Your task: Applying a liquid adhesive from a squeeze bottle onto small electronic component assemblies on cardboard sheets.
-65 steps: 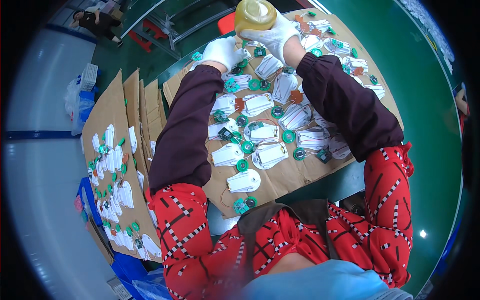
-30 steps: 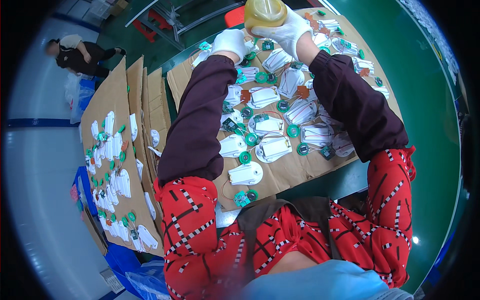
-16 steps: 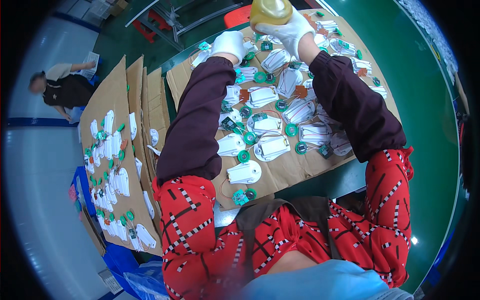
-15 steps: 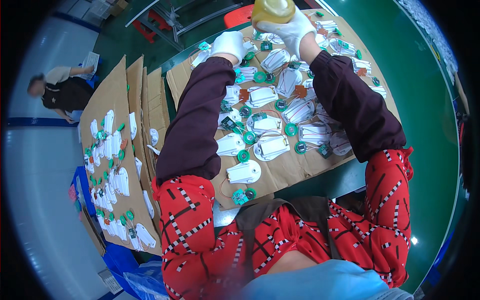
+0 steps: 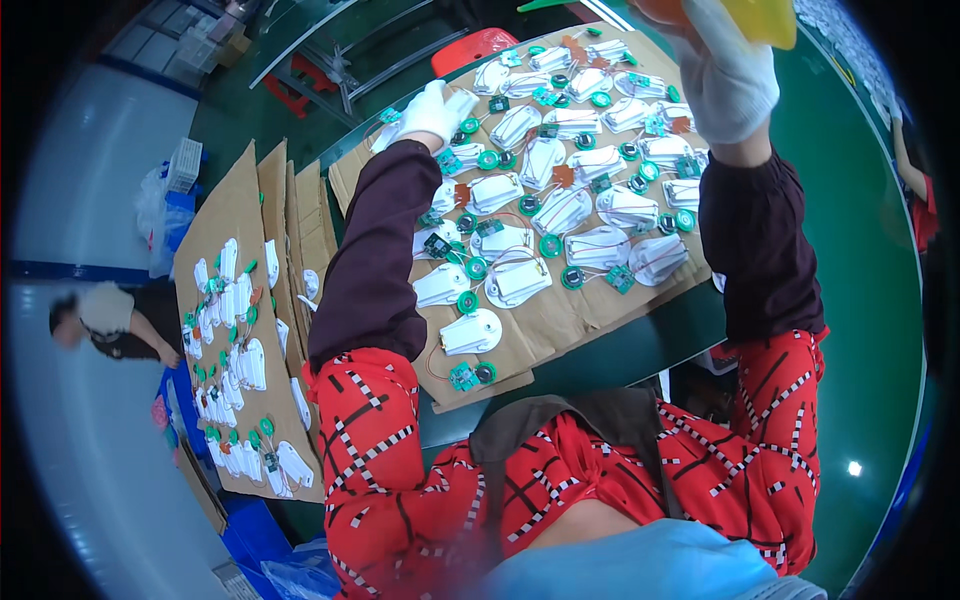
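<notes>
Green table (image 5: 600, 345) with cardboard sheet (image 5: 560, 320) of white parts; right hand (image 5: 725, 70) fingers gripping yellow bottle (image 5: 765, 15), left hand (image 5: 430, 110) flat.

Bright, even overhead lighting; soft shadows; strong fisheye bending and black vignette at the rim; blurred person at left (image 5: 105, 325).
</notes>
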### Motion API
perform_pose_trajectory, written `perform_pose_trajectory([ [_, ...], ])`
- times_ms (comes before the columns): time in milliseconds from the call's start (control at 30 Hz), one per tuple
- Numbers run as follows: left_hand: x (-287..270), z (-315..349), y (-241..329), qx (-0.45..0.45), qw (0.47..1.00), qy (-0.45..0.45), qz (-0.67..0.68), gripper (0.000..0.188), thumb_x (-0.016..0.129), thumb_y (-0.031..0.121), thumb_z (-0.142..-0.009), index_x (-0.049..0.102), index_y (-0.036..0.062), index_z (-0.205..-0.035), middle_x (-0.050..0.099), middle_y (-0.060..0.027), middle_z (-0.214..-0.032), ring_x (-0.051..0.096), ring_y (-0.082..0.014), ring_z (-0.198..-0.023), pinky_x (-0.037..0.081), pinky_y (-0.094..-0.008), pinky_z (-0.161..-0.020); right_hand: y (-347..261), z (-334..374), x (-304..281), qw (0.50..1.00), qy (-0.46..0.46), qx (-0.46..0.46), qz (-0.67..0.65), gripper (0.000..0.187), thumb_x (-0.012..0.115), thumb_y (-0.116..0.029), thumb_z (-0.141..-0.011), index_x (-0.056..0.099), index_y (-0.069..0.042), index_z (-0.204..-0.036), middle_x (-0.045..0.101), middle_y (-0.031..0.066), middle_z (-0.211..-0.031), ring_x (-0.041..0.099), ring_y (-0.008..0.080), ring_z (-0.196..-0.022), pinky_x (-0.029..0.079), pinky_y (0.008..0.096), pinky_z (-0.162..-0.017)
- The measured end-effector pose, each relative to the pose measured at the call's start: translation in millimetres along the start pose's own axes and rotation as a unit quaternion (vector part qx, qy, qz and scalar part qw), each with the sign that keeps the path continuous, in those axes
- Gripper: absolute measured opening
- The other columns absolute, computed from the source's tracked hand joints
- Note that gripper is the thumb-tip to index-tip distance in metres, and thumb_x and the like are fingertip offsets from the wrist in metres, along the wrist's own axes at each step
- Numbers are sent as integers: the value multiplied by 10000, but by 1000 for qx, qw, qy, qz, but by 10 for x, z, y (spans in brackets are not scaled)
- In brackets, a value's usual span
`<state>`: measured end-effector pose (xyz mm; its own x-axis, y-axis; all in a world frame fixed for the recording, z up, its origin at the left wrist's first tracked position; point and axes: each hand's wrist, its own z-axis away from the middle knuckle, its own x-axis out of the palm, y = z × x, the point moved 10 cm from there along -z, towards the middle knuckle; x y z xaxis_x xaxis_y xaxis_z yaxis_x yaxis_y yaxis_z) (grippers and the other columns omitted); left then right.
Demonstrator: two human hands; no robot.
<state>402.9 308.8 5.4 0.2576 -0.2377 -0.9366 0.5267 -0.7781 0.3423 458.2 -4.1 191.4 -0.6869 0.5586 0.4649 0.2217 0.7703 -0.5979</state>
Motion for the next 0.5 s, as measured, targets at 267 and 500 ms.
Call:
perform_pose_trajectory([
  [267,-2,65,151,68,986,-27,-148,320,441,272,-906,577,87,-1128,588,-202,-1090,573,-366,-1010,465,-424,-854,-157,400,-75,997,20,36,-59,415,621,-95,-828,456,-32,-1204,570,110,-1111,565,243,-1035,454,397,-898],
  [500,157,-29,24,39,987,-69,-143,265,548,236,-835,649,116,-1049,602,-169,-1080,575,-316,-1008,453,-386,-871,-345,526,-105,992,82,-43,-88,435,620,-158,-841,454,-39,-1225,560,106,-1147,560,246,-1043,449,397,-903],
])
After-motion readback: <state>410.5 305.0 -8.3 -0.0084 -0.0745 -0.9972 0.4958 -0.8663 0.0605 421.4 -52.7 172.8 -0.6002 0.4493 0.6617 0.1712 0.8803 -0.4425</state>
